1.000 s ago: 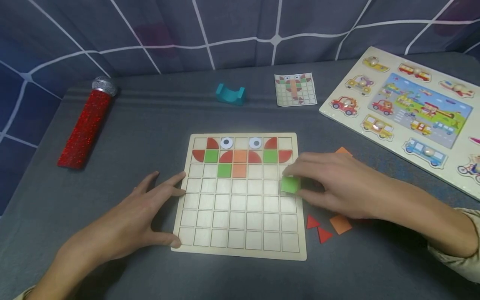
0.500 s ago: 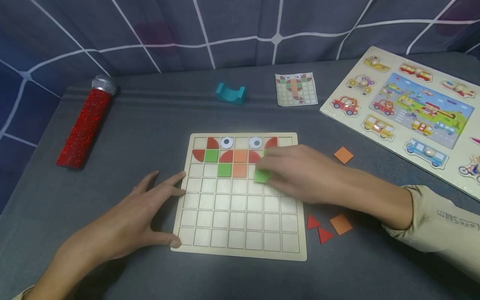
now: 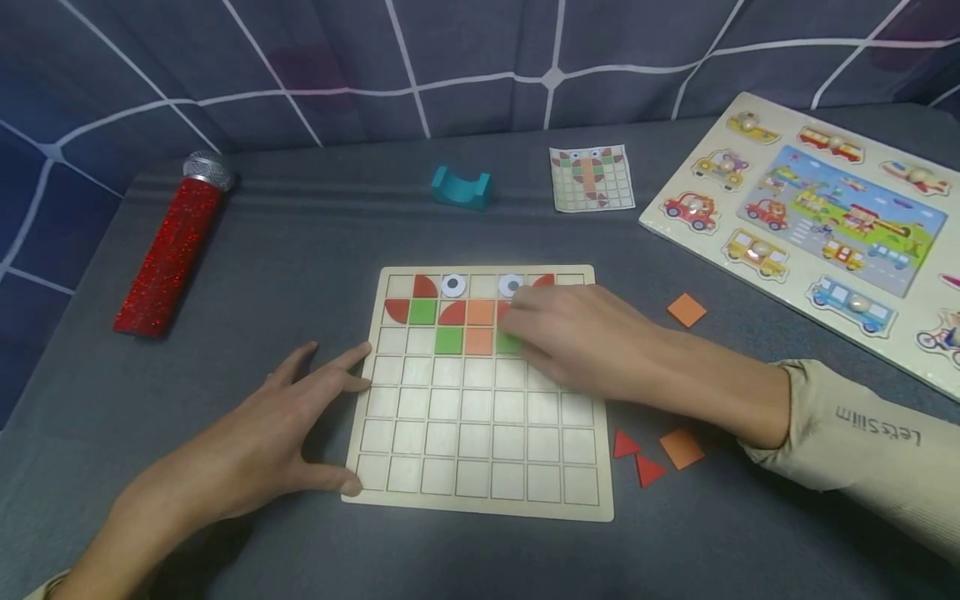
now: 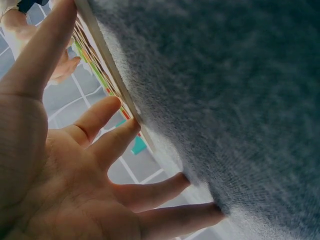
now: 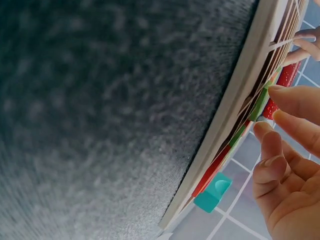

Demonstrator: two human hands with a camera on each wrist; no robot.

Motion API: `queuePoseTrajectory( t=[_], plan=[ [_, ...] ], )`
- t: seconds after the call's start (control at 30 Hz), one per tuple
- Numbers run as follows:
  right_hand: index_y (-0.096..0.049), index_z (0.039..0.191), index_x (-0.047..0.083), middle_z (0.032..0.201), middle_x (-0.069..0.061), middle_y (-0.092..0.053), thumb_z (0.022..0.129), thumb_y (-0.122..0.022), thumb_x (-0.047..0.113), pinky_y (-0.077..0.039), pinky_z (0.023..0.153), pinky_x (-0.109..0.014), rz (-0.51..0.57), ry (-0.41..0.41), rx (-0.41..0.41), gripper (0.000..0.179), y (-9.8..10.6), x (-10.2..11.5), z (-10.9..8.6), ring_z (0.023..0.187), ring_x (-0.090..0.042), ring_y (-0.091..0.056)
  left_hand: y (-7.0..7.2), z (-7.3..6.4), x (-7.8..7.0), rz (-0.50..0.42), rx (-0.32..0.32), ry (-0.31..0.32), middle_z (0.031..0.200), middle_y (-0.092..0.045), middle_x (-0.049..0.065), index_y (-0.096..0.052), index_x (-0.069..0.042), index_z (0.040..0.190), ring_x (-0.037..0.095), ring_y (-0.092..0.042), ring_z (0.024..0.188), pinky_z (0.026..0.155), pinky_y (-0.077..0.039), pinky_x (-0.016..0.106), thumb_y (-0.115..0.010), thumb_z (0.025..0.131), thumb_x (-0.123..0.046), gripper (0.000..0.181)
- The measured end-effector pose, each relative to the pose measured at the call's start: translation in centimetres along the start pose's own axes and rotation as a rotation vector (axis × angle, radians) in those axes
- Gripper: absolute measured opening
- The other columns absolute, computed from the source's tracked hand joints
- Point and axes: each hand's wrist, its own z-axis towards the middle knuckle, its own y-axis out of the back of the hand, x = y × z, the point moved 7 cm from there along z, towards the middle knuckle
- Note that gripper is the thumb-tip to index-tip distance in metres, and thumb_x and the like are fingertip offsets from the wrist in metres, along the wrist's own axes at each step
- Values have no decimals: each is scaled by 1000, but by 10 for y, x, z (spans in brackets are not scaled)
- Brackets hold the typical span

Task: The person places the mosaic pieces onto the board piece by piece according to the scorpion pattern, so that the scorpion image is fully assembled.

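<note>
Lying at the far left, a red microphone (image 3: 168, 258) slants across the dark surface (image 3: 285, 250). Next comes the left hand (image 3: 279, 429), fingers spread, its thumb at the near left corner of the wooden grid board (image 3: 474, 443) and two fingertips at the left edge. Red quarter-circles (image 3: 452, 315) and two eye discs (image 3: 453, 286) sit in the back rows. At the third row, the right hand (image 3: 585, 346) pinches a green tile (image 3: 507, 344) just right of an orange tile (image 3: 479, 341). Farther right lie red triangles (image 3: 649, 472), loose orange squares (image 3: 681, 449) and a knobbed puzzle (image 3: 909, 321).
</note>
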Motion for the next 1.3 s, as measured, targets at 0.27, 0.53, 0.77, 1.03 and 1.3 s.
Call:
queuePoseTrajectory(
  t=[0.27,0.53,0.77,1.03,1.3],
  plan=[
    [-69,95,11,81,3,-55,86,-69,2,-45,58,-30,11,-4,22,12,-1,-1,0,69,-13,-48,0,-1,1,-4,4,10,161,-24,-6,-48,-28,139,49,-9,144,92,-28,80,-91,56,-54,97],
    [-71,95,13,81,5,-57,85,-66,-1,-47,63,-32,95,-53,40,17,-1,-5,1,70,-12,-50,0,-1,2,-11,3,11,162,-23,-6,-50,-29,138,48,-8,145,92,-27,81,-92,56,-52,95],
    [-72,96,14,82,6,-59,86,-67,2,-48,65,-32,98,-65,57,16,0,-4,2,72,-11,-52,0,0,1,-10,4,9,161,-24,-6,-49,-29,139,49,-8,144,92,-26,81,-91,55,-53,97],
    [-69,89,16,76,9,-54,85,-63,1,-43,61,-29,89,-49,77,17,5,-1,-1,69,-11,-48,0,1,1,-5,7,25,160,-27,-5,-48,-28,141,49,-8,144,92,-27,81,-92,54,-55,101],
    [-73,102,14,92,6,-64,86,-64,3,-51,71,-33,104,-72,56,21,12,-8,-26,79,-8,-58,-1,1,2,-16,13,33,160,-27,-5,-47,-28,141,49,-8,144,92,-27,81,-92,54,-54,102]
  ],
)
